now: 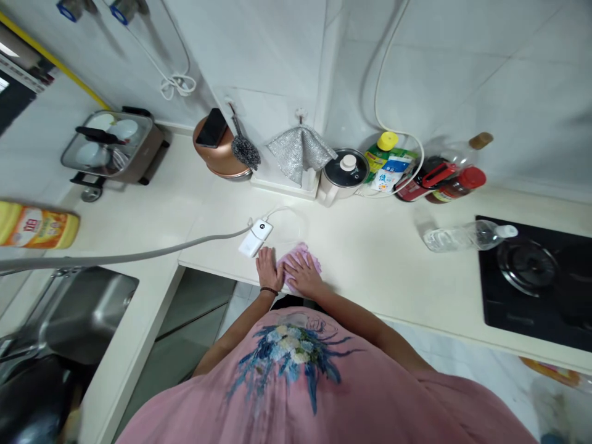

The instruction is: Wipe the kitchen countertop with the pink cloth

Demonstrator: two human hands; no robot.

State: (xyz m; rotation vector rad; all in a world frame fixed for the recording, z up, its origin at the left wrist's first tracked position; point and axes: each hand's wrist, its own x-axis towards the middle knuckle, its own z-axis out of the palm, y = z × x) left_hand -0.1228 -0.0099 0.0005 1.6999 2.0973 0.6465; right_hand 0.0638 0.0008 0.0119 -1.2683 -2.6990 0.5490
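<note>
Beneath the right hand (301, 275), a crumpled pink cloth (303, 249) lies on the pale cream countertop (370, 259). The palm rests flat on it, fingers stretched out, gripping nothing. Beside it the left hand (269, 269), also flat and unclenched, touches the cloth's edge. Just beyond its fingertips sits a white rectangular power adapter (255, 238).

cloth (303, 258): pink | power bank (255, 237): white | countertop (370, 259): cream | stove (536, 277): black | wristband (269, 290): dark
</note>
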